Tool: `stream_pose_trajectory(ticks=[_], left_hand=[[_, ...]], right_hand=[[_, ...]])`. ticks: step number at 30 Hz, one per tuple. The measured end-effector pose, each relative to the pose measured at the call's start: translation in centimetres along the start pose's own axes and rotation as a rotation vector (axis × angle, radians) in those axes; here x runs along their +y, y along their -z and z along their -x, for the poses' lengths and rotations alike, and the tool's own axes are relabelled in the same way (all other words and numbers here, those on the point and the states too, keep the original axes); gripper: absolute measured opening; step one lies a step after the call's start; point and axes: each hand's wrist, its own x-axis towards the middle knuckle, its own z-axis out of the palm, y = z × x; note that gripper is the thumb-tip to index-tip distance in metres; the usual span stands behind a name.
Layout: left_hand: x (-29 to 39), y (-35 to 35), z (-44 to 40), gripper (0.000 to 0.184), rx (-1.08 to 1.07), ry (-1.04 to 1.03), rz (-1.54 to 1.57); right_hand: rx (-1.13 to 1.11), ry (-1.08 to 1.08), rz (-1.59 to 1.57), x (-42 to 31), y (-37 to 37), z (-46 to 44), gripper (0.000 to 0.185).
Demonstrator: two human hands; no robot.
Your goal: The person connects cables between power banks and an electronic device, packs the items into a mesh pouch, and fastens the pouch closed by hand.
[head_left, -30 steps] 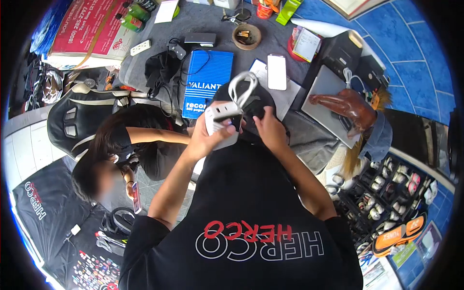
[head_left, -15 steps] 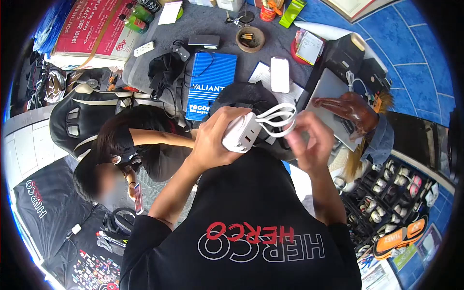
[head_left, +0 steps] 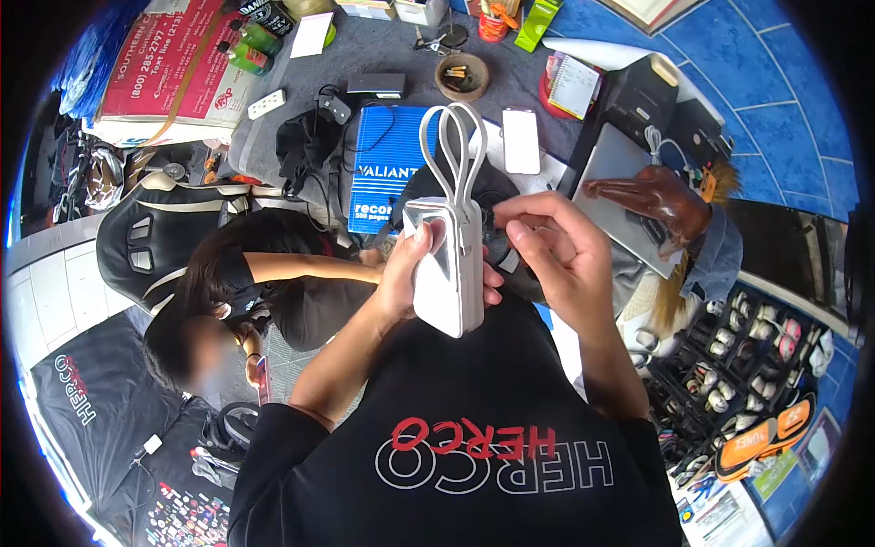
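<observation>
A white box-shaped device (head_left: 441,273) with looped white cables (head_left: 453,150) at its top stands upright in my left hand (head_left: 407,273). The thumb lies on its front face and fingertips show round its far side. My right hand (head_left: 563,251) is just right of the device and apart from it, its fingers bent and spread with nothing visible between them. Behind the device are a dark cap-like item (head_left: 497,189) and a blue record book (head_left: 381,155), both partly hidden.
A person in black (head_left: 273,264) sits at the left, one arm reaching behind my left hand. On the grey table are a white phone (head_left: 521,141), a round bowl (head_left: 462,78) and a black cloth (head_left: 305,141). At the right lie a laptop (head_left: 606,173) and a brown horse figure (head_left: 661,205).
The device has turned upright in my left hand, and its cable loops now point up. My right hand has come away from the loops.
</observation>
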Motion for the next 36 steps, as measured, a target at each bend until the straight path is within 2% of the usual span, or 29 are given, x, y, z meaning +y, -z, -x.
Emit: stream_pose_trajectory(ticks=[3,9,11,15,17,21,24,26,28,30,32,36], left_hand=[[-0.3,-0.5,0.0,0.083,0.013,-0.009,-0.017],[-0.6,-1.1,-0.5,0.076,0.055,-0.054,-0.109],[-0.5,-1.4,-0.5,0.074,0.092,-0.07,-0.13],[-0.4,-1.3,-0.8,0.073,0.087,-0.052,-0.101],[-0.5,-1.8,-1.0,0.073,0.099,-0.018,-0.058],[-0.2,-3.0,-1.5,0.07,0.167,0.045,0.01],[-0.3,-3.1,-1.9,0.065,0.144,0.128,0.217],[-0.6,-3.1,-2.0,0.062,0.127,0.179,0.373],[-0.8,-3.9,-2.0,0.06,0.187,0.128,0.468],[-1.0,-3.7,-2.2,0.058,0.194,0.14,0.402],[-1.2,-3.7,-2.2,0.057,0.222,0.157,0.448],[-1.1,-3.7,-2.4,0.057,0.249,0.162,0.46]], right_hand=[[0.08,-0.058,-0.012,-1.6,-0.8,-0.9,0.019],[0.02,0.04,0.125,-1.8,-1.2,-1.8,0.016],[0.126,0.003,0.035,-1.9,-1.5,-1.8,0.016],[0.1,-0.08,-0.063,-1.2,-1.5,-1.9,0.016],[0.078,-0.195,-0.288,-1.0,-1.4,-2.0,0.016],[0.062,-0.238,-0.318,0.0,-1.0,-2.3,0.017],[0.128,-0.25,-0.285,0.4,-1.1,-2.2,0.019],[0.178,-0.212,-0.153,1.3,-1.3,-2.2,0.02],[0.191,-0.174,-0.058,1.2,-1.4,-2.1,0.016],[0.204,-0.135,0.037,1.4,-1.6,-2.0,0.012],[0.29,-0.055,0.103,2.4,-1.8,-1.8,0.019],[0.314,-0.056,0.144,3.4,-2.0,-1.8,0.018]])
